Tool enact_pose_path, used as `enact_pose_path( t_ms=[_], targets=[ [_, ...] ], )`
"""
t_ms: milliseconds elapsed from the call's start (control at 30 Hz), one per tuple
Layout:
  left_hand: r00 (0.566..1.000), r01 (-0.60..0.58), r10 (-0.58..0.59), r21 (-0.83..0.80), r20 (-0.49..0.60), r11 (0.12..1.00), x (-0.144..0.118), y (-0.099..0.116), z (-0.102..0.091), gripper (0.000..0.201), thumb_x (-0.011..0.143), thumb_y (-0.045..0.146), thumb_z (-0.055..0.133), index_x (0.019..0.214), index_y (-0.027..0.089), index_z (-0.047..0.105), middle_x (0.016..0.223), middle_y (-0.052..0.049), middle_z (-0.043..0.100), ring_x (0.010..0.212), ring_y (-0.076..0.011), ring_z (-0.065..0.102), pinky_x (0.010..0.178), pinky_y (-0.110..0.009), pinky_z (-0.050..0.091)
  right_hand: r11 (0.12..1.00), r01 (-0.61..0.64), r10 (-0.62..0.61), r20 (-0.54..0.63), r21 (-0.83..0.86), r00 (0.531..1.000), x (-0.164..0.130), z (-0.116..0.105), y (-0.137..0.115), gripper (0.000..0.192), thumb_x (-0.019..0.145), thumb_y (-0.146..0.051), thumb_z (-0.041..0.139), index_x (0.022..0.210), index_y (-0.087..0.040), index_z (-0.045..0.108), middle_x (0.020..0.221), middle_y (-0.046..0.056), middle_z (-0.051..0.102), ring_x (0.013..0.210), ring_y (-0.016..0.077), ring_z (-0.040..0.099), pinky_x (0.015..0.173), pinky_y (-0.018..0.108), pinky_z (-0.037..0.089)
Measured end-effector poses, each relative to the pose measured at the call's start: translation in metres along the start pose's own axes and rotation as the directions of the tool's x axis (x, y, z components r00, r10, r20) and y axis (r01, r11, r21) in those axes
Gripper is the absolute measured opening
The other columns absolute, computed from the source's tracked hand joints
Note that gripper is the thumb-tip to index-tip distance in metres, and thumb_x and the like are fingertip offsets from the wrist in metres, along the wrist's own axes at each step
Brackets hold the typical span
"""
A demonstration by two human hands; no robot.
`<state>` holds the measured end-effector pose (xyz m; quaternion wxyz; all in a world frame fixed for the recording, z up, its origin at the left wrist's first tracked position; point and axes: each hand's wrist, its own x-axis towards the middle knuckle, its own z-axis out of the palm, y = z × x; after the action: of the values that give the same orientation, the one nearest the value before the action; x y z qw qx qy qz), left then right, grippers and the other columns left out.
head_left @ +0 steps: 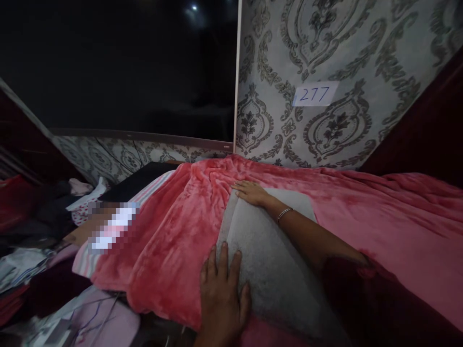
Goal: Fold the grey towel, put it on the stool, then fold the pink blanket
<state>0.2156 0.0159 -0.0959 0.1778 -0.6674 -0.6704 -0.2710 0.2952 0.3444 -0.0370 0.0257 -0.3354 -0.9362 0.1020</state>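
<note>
A flat grey piece of cloth lies on a pink plush blanket; along its left side runs a folded-looking edge. My left hand rests on the near part of that edge, palm down with fingers spread. Farther away, my right hand lies flat across the cloth's far left corner, fingers stretched out over it and a thin bangle on the wrist. Neither hand grips anything. My right forearm and dark sleeve cover part of the cloth's right side.
A large dark television screen stands behind, beside patterned wallpaper with a paper label reading 277. At the left are a black flat surface, a blurred-out item and piled clothes.
</note>
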Motion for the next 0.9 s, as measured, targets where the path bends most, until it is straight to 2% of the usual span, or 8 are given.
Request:
enact_pose_path(
  t_ms=[233,400,467,567,667,767,833,900],
  targets=[
    [1.000,0.014,-0.014,-0.006,-0.024,1.000,0.001,-0.001,0.003,0.060,0.087,0.025,0.059,0.147,0.024,0.053,0.158,-0.014,0.044,0.144,-0.0402,0.039,0.108,-0.059,0.040,0.998,-0.036,0.034,-0.047,-0.048,0.998,-0.002,-0.002,-0.004,0.057,0.105,-0.054,0.025,0.159,-0.037,0.033,0.168,0.002,0.023,0.154,0.0294,0.021,0.122,0.057,0.018],
    [0.999,-0.021,0.021,0.009,-0.025,1.000,0.004,-0.005,0.000,0.054,0.088,0.030,0.060,0.142,0.023,0.058,0.154,-0.015,0.049,0.139,-0.0413,0.044,0.103,-0.057,0.044,0.995,-0.074,0.064,-0.145,-0.062,0.987,-0.028,-0.022,-0.032,0.060,0.106,-0.048,0.028,0.163,-0.029,0.026,0.170,0.006,0.012,0.156,0.0313,0.009,0.123,0.059,0.014],
    [0.999,-0.017,0.017,0.008,-0.029,1.000,0.006,-0.003,-0.002,0.052,0.089,0.031,0.059,0.141,0.022,0.060,0.152,-0.016,0.051,0.138,-0.0421,0.045,0.102,-0.058,0.043,0.998,-0.024,0.016,-0.147,-0.055,0.989,-0.055,-0.021,-0.049,0.060,0.106,-0.047,0.027,0.162,-0.027,0.028,0.170,0.007,0.012,0.157,0.0306,0.008,0.123,0.058,0.013],
    [1.000,-0.002,0.002,0.002,-0.017,1.000,0.009,0.001,-0.004,0.050,0.090,0.032,0.058,0.139,0.020,0.062,0.151,-0.017,0.052,0.137,-0.0428,0.045,0.103,-0.058,0.043,0.995,0.089,-0.093,-0.097,-0.045,0.991,-0.110,-0.009,-0.071,0.061,0.106,-0.053,0.027,0.162,-0.030,0.030,0.170,0.006,0.012,0.157,0.0310,0.008,0.123,0.059,0.013],
    [1.000,0.018,-0.018,-0.002,-0.005,1.000,0.012,0.004,-0.007,0.049,0.090,0.033,0.057,0.136,0.019,0.064,0.150,-0.018,0.053,0.136,-0.0435,0.046,0.103,-0.059,0.042,0.992,0.126,-0.126,-0.039,-0.012,0.991,-0.168,0.007,-0.079,0.063,0.104,-0.059,0.028,0.162,-0.034,0.028,0.170,0.003,0.011,0.157,0.0308,0.007,0.123,0.059,0.014],
    [0.999,0.033,-0.033,-0.012,0.020,0.999,0.014,0.006,-0.010,0.049,0.091,0.033,0.056,0.136,0.018,0.065,0.149,-0.018,0.054,0.135,-0.0443,0.047,0.104,-0.060,0.041,1.000,0.001,0.000,-0.042,0.027,0.999,-0.213,0.017,-0.065,0.063,0.104,-0.060,0.029,0.161,-0.034,0.030,0.170,0.003,0.011,0.156,0.0323,0.008,0.122,0.062,0.015],
    [0.998,0.044,-0.043,-0.028,0.045,0.999,0.016,0.008,-0.011,0.049,0.092,0.034,0.055,0.137,0.018,0.064,0.151,-0.018,0.053,0.136,-0.0440,0.045,0.105,-0.061,0.041,0.993,-0.101,0.108,-0.109,0.067,0.988,-0.236,0.023,-0.048,0.063,0.104,-0.059,0.029,0.160,-0.031,0.034,0.170,0.005,0.014,0.156,0.0327,0.011,0.123,0.061,0.018],
    [0.995,0.065,-0.061,-0.051,0.076,0.997,0.017,0.009,-0.013,0.050,0.092,0.035,0.054,0.138,0.019,0.063,0.152,-0.018,0.052,0.138,-0.0440,0.044,0.106,-0.061,0.040,0.981,-0.144,0.169,-0.219,0.129,0.961,-0.259,0.031,-0.030,0.064,0.104,-0.058,0.029,0.158,-0.027,0.039,0.168,0.008,0.020,0.155,0.0320,0.015,0.123,0.059,0.021]
  ],
)
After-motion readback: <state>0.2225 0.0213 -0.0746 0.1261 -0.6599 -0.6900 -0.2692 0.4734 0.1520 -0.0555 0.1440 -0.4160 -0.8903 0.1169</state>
